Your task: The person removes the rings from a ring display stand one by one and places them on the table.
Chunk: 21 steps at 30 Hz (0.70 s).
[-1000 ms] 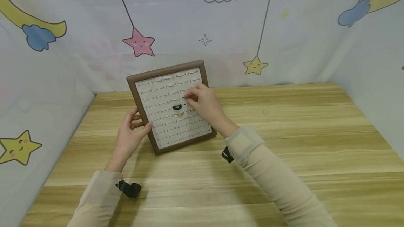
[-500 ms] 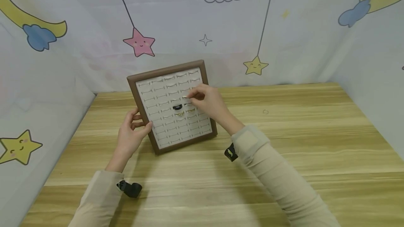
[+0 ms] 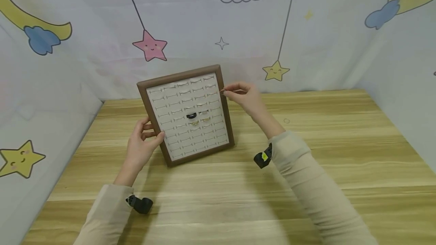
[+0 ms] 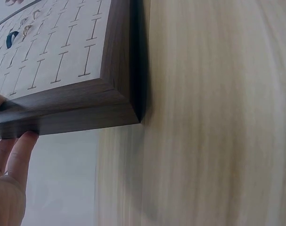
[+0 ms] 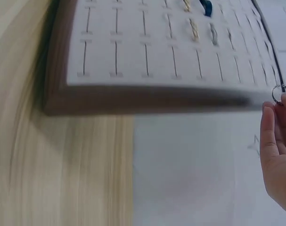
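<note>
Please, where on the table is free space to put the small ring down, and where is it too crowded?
The wooden table is bare to the right of the ring tray, and across the front edge between the two sleeves. It is crowded around the tray: the left hand grips its left rim, and the right hand pinches a ring at its right rim.

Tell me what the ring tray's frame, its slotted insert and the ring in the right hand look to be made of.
The frame looks like dark brown wood or wood-look laminate, matte, with visible grain in the left wrist view. The slotted insert seems a soft off-white padding, perhaps velvet or leatherette, cut with slits. The ring pinched by the right hand looks like thin silvery metal, though it is too small to be sure.
</note>
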{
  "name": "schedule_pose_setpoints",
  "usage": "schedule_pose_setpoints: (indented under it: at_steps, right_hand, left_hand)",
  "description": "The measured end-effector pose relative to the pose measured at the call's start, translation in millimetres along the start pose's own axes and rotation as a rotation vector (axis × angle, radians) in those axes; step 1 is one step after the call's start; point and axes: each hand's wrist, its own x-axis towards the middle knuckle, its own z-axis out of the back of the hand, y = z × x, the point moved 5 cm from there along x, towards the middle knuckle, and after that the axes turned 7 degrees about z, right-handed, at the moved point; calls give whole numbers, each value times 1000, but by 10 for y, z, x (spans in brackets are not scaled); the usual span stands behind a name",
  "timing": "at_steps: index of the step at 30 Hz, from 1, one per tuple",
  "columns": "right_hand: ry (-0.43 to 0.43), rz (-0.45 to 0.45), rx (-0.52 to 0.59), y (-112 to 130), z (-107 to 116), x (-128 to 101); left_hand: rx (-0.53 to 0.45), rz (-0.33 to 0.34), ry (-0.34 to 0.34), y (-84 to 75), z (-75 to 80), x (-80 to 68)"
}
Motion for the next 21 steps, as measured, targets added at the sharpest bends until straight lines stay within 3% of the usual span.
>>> schedule_pose_setpoints:
  at_steps: [11, 21]
  right_hand:
    - [-118, -38, -112, -263, 676, -22]
    - [-172, -165, -196, -654, 1173, -166]
  left_hand:
    - [5, -11, -3, -16, 6, -7]
    - [-13, -7, 12, 1, -4, 6]
